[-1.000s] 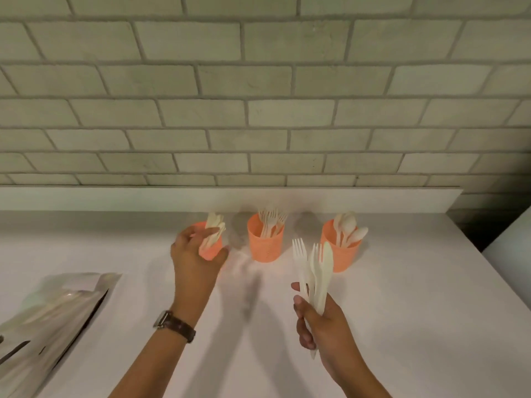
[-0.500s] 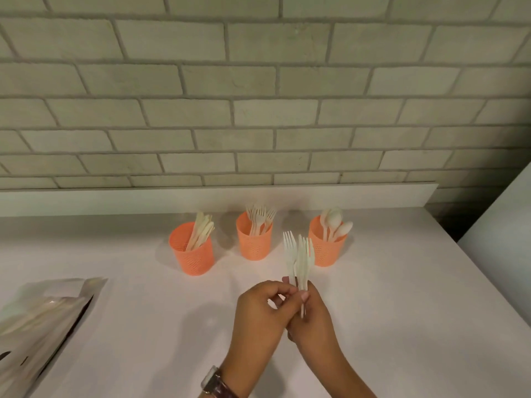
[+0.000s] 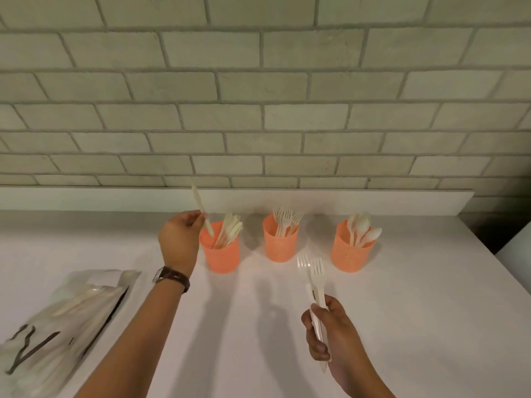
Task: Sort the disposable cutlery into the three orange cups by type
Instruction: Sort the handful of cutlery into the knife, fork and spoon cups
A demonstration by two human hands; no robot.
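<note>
Forks first: right hand (image 3: 330,337) is closed round the handles of two pale plastic disposable forks (image 3: 313,280), tines up, held over the white countertop (image 3: 416,311) short of the cups. Loose stack in one fist, so one could slip when the other is pulled. Grey plastic cutlery packet (image 3: 66,317) lies flat at the near left with more pieces inside, so sorting looks unfinished. Further back, left hand (image 3: 179,239) pinches a slim pale plastic knife (image 3: 202,211), lower end at the rim of the left orange perforated cup (image 3: 221,248) holding knives. Risks: tip catches the rim and tips the light cup, or knife drops outside. Middle orange cup (image 3: 280,242) has forks, right orange cup (image 3: 352,248) spoons; both crowded, easy to knock.
</note>
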